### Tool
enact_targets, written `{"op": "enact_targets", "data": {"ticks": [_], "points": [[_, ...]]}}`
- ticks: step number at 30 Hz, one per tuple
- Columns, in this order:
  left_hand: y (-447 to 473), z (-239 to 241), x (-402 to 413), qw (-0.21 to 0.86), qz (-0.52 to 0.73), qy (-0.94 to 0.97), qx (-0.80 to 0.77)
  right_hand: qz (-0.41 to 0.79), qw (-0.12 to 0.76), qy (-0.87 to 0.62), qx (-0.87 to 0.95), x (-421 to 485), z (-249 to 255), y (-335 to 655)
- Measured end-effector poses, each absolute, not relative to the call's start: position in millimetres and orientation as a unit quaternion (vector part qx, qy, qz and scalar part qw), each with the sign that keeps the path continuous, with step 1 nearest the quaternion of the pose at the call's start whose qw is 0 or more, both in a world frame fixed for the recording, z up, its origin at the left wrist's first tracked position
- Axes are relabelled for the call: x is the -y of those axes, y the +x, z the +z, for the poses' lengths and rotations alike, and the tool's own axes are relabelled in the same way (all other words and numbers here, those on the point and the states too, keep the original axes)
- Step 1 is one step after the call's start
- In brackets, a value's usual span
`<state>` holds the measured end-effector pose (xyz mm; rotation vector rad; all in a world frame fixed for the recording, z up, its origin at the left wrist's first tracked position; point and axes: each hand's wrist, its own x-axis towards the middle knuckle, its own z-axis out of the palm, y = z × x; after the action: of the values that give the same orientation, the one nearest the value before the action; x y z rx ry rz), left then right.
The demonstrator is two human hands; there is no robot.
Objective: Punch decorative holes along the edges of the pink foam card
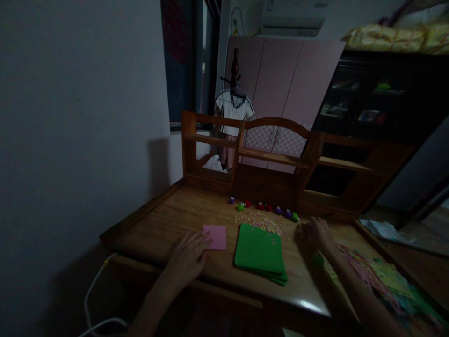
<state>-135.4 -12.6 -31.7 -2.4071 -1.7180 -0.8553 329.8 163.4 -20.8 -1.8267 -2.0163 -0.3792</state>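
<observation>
My left hand (191,255) rests with its fingers stretched out over the left edge of a square pink sheet of paper (216,237). To the right of that sheet lies a stack of green sheets (259,250), a little fanned at its lower corner. My right hand (320,234) is over the right part of the table, its fingers bent together and in shadow; what they hold, if anything, cannot be made out. Tiny pale and pink pieces (268,223) are scattered behind the stack, with a few on its top edge.
A row of small purple, red and green round objects, one a purple one (278,210), stands before the wooden shelf (270,157). Colourful paper or strips (389,281) lie at the right edge. A white cable (87,299) hangs at the left of the wooden table (154,234).
</observation>
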Motion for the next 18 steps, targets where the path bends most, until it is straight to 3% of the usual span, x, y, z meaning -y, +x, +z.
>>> {"op": "enact_targets", "data": {"ticks": [4, 7, 18], "points": [[-89.5, -9.5, 44.4, -0.030, -0.278, -0.821, 0.498, -0.072, 0.270, -0.540, 0.794, -99.5, -2.1, 263.5], [-61.8, -1.5, 57.6, -0.062, -0.261, -0.852, 0.449, 0.030, 0.226, -0.450, 0.863, -39.7, -3.1, 215.7], [-50.6, -18.4, 53.8, 0.011, -0.223, -0.870, 0.441, 0.076, 0.198, -0.455, 0.865, 12.1, -32.7, 181.5]]}}
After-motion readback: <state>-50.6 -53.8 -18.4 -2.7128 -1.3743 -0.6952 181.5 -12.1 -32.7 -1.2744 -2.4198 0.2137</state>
